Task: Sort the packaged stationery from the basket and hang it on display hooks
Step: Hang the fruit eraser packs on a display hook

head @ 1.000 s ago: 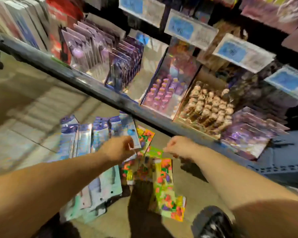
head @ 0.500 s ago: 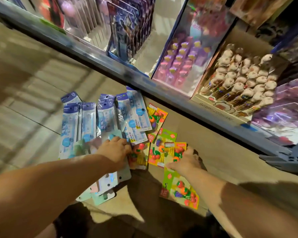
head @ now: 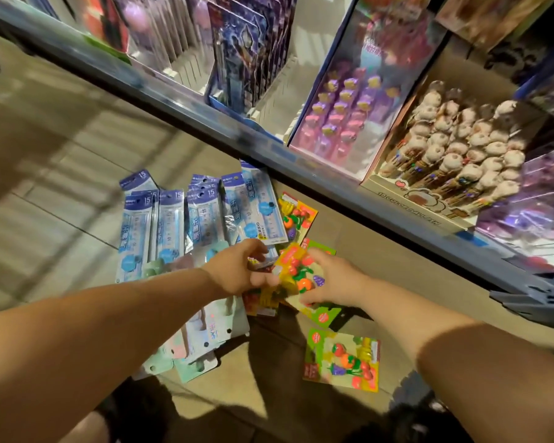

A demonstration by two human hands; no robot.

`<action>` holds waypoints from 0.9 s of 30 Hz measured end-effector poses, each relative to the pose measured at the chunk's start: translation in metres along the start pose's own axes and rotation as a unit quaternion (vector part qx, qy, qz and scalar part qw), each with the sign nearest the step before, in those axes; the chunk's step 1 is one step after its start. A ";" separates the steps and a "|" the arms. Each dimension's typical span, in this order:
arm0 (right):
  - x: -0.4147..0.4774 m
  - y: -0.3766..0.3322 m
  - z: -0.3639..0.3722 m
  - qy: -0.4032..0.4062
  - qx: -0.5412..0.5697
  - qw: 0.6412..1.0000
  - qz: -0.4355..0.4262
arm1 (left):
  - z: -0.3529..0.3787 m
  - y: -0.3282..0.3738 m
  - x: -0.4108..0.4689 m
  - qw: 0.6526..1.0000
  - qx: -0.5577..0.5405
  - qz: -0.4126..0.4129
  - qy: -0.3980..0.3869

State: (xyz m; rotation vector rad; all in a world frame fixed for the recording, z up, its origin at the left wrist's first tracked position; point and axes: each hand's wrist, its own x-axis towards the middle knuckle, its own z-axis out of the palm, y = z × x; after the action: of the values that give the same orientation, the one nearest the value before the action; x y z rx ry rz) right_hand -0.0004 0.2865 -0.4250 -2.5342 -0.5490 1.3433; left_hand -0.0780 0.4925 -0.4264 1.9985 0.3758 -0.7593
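Packaged stationery lies spread on the tiled floor. Several blue ruler packs (head: 170, 225) lie in a row at the left. Pastel packs (head: 202, 343) lie under my left forearm. Bright fruit eraser cards lie at the middle, one (head: 341, 359) alone nearer to me and another (head: 296, 217) by the rulers. My left hand (head: 240, 270) and my right hand (head: 330, 279) both grip a fruit eraser card (head: 296, 271), lifted slightly over the pile. No basket or hooks are in view.
A low shelf edge (head: 205, 123) runs diagonally across the top. Behind it stand carded pen packs (head: 243, 49), a box of pink and purple items (head: 346, 113) and a box of plush-topped pens (head: 454, 142). A dark grey plastic ledge (head: 538, 302) juts in at the right.
The camera has dipped lower towards the floor. Both hands have come together over the eraser cards and one card now sits between them; one card lies apart near me.
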 end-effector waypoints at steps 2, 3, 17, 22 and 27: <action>0.000 -0.018 -0.003 -0.034 -0.016 0.998 -0.047 | 0.000 0.005 0.000 0.993 -0.119 -0.001 -0.028; 0.000 -0.025 -0.003 -0.037 -0.008 0.997 -0.062 | 0.001 0.006 0.001 0.986 -0.160 -0.007 -0.038; 0.027 0.024 0.017 0.102 0.080 0.972 0.198 | -0.044 -0.035 -0.007 0.943 -0.305 -0.110 0.073; 0.031 0.008 0.039 0.153 0.128 0.943 0.265 | -0.051 -0.045 -0.010 0.892 -0.425 -0.137 0.074; 0.037 -0.010 0.048 0.189 0.156 0.927 0.285 | -0.051 -0.042 -0.004 0.860 -0.480 -0.146 0.091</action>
State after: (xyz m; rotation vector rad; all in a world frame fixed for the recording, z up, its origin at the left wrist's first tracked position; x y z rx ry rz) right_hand -0.0233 0.3122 -0.4762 -2.6605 0.4763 0.9268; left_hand -0.0854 0.5585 -0.4327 1.0602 0.9708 -0.4099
